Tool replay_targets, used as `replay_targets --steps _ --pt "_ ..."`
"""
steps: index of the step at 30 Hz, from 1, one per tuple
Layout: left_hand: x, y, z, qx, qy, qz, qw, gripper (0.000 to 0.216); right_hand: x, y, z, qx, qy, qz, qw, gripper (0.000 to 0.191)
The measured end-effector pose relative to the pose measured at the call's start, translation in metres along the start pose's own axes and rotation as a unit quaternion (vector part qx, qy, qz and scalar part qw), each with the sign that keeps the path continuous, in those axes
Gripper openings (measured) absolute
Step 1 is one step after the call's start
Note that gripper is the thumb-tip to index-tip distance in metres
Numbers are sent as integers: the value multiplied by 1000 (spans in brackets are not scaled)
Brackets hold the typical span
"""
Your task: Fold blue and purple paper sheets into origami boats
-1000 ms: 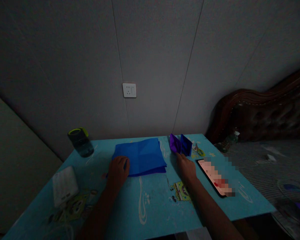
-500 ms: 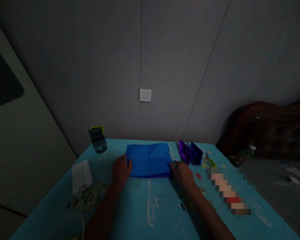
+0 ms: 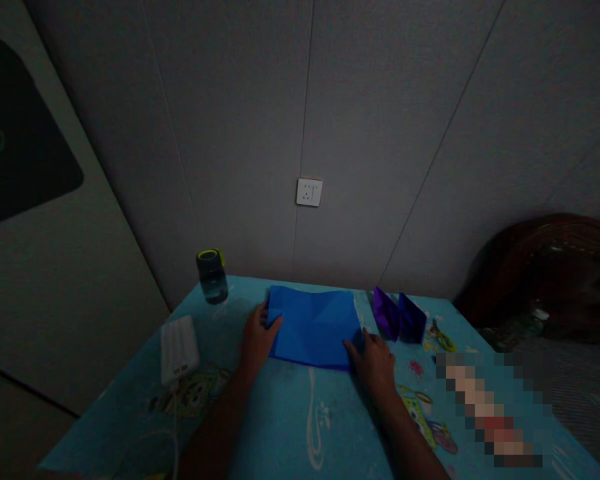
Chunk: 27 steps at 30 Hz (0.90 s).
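Note:
A creased sheet of blue paper (image 3: 313, 327), folded in layers, lies on the table in front of me. My left hand (image 3: 257, 340) grips its left edge, thumb on top and fingers at the side. At the lower right corner, my right hand (image 3: 376, 363) holds the paper between the thumb and the fingers, whose tips are partly hidden. Just beyond that hand stand a folded purple paper piece (image 3: 386, 315) and a folded dark blue paper piece (image 3: 411, 319), side by side.
A water bottle (image 3: 213, 277) stands at the back left, with a white power bank (image 3: 179, 350) and its cable nearer me. Yellow-handled scissors (image 3: 446, 340) lie at the right, beyond a pixelated patch. The wall with a socket (image 3: 309, 192) rises behind the table (image 3: 340, 427).
The view has turned a little left, so everything sits further right. My left thumb now reaches over the paper, and my right hand has shifted its hold at the lower right corner.

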<state>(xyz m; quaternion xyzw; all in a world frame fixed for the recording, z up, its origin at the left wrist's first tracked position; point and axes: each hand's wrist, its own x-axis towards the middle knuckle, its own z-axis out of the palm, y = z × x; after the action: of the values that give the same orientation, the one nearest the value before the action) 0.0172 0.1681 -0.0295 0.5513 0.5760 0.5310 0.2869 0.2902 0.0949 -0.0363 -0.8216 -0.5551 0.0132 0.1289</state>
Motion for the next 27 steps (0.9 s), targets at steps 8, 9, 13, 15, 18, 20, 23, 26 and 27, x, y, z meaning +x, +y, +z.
replay_targets --steps 8,9,13,15,18,20,23,26,27 --pt "-4 21 -19 -192 -194 -175 946 48 6 12 -1 325 81 7 942 65" --pt "-6 25 -20 -201 -214 -179 939 47 6 13 -7 404 66 18 912 67" --pt "-19 39 -16 -230 -221 -200 926 52 0 14 -28 620 -61 56 780 65" --pt "-28 44 -9 -237 -222 -191 926 52 -9 10 -31 645 -61 12 762 62" --pt "-45 49 2 -261 -266 -171 912 49 -27 -6 -28 615 -51 -160 770 79" --pt "-55 48 8 -287 -263 -143 910 42 -39 -19 -24 496 -28 -314 809 69" --pt "-65 44 12 -314 -235 -132 911 46 -49 -33 -23 269 54 -420 865 51" --pt "-66 43 15 -309 -230 -152 910 60 -51 -36 -23 162 97 -454 871 54" --pt "-66 44 16 -297 -225 -157 914 62 -50 -36 -22 156 97 -460 869 53"
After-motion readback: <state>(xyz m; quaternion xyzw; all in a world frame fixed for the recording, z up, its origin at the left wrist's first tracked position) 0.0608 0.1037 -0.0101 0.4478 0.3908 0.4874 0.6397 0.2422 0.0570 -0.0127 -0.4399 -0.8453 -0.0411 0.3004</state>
